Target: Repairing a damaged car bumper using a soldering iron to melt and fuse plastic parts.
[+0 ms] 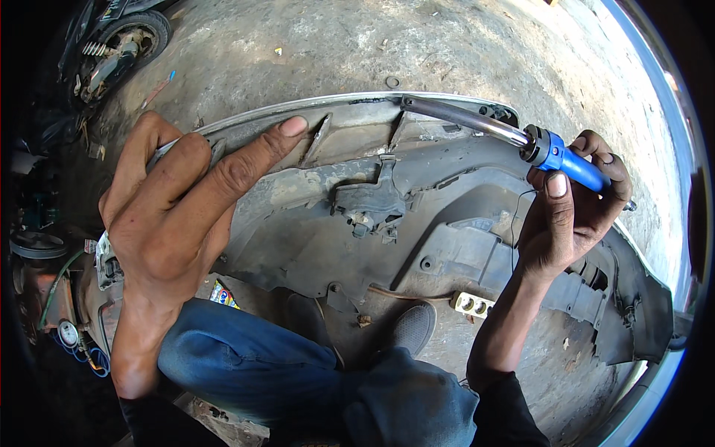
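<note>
A large grey plastic car bumper (298,216) lies with its ribbed inner side facing up. My right hand (570,201) holds a soldering iron by its blue handle (585,170), thumb on the near side. The iron's metal barrel (469,121) points left, and its dark tip meets the bumper's far rim, beside a blackened strip (372,100). My left hand (182,186) grips the rim at the left. Its index finger lies stretched along the inner wall and its other fingers are bent over the edge. The left thumb is hidden.
A white power strip (474,305) with a brown cord lies on the floor near my shoes (413,328). A motorcycle wheel (138,41) stands at the far left. Lower left are a pressure gauge (68,334) and hoses. A thin dark cord (514,223) hangs by my right wrist.
</note>
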A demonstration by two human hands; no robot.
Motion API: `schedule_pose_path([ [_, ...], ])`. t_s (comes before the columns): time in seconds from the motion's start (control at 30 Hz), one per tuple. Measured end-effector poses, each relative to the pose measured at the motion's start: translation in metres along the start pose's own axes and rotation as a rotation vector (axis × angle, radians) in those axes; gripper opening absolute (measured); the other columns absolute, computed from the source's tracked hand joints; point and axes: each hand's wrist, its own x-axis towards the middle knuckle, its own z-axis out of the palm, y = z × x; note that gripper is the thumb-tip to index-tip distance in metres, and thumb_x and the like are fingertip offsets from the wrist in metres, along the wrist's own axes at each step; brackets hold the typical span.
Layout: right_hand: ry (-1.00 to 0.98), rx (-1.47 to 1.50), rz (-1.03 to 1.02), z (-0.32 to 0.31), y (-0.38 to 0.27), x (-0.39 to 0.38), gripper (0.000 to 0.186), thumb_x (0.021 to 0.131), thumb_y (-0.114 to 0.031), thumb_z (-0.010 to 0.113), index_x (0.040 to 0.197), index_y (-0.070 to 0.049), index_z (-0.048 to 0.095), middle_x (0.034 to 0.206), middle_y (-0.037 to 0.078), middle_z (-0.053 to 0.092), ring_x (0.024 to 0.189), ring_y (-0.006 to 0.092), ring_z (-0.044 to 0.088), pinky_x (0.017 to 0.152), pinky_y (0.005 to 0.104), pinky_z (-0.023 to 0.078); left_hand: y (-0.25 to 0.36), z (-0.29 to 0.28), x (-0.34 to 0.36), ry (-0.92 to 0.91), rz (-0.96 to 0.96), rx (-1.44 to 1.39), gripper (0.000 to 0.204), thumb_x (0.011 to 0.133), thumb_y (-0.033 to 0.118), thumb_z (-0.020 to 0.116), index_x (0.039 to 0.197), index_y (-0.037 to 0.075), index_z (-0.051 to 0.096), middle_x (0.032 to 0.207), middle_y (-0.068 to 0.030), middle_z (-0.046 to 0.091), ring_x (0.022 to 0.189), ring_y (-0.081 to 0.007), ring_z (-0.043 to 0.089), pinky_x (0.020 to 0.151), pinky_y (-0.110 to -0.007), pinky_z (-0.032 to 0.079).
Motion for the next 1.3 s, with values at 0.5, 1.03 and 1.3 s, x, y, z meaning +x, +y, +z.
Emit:
schedule_pose_path([
  [0.5, -0.019, -0.048, -0.017, -0.0019, -0.0030, 0.0011, 0.055, 0.077, 0.003, 0.078, 0.124, -0.006, 0.051, 0.119, 0.016, 0.053, 0.110, 0.0236, 0.053, 0.097, 0.0377, 0.046, -0.0010, 0.0008, -0.0008, 0.000, 0.005, 0.012, 0.052, 0.066, -0.002, 0.077, 0.114, 0.016, 0.078, 0.068, -0.0034, 0.026, 0.064, -0.0205, 0.034, 0.055, -0.035, 0.033],
  [1.03, 0.037, -0.027, 0.006, -0.0013, -0.0015, -0.0023, 0.057, 0.078, 0.003, 0.079, 0.126, -0.009, 0.050, 0.124, 0.017, 0.053, 0.110, 0.0235, 0.054, 0.098, 0.0373, 0.047, -0.0012, 0.0008, -0.0004, 0.004, 0.002, -0.003, 0.052, 0.065, -0.002, 0.078, 0.114, 0.015, 0.078, 0.068, -0.0030, 0.027, 0.064, -0.0202, 0.034, 0.055, -0.035, 0.033],
  [1.3, 0.018, 0.008, 0.042, 0.0019, -0.0044, -0.0026, 0.056, 0.078, 0.003, 0.078, 0.126, -0.009, 0.050, 0.121, 0.016, 0.053, 0.111, 0.0240, 0.054, 0.094, 0.0372, 0.050, -0.0032, 0.0007, -0.0018, 0.002, 0.018, 0.003, 0.054, 0.064, -0.002, 0.077, 0.115, 0.015, 0.078, 0.069, -0.0036, 0.026, 0.064, -0.0210, 0.034, 0.056, -0.036, 0.033],
])
